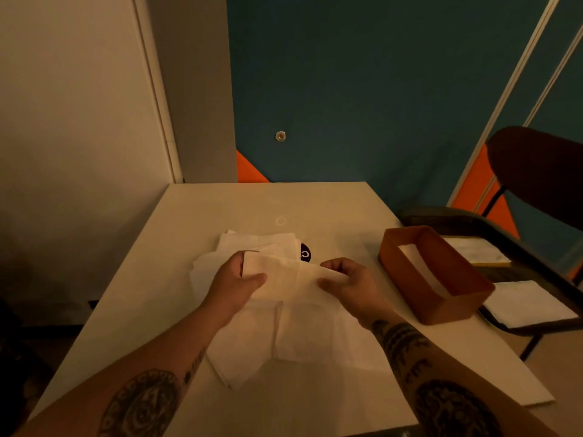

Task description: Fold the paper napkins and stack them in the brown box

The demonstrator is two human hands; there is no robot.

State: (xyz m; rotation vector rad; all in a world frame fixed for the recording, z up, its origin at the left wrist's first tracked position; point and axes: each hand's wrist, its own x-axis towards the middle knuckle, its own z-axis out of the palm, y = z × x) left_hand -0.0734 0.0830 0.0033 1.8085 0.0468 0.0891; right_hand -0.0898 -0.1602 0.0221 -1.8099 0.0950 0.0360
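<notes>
My left hand (241,275) and right hand (344,279) each pinch one end of the thin white paper napkin (293,275), so I should line up its edges, press the fold flat, then put it in the brown box (454,307).

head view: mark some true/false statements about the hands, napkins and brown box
1. The left hand and right hand both hold the same napkin. True.
2. The brown box is empty. False: a white napkin lies inside it.
3. The brown box stands on the table, to the right of both hands. True.
4. The left hand lies flat on the table, holding nothing. False: it grips the napkin's left end.
5. Loose napkins lie on the table beneath and beyond the held one. True.
</notes>
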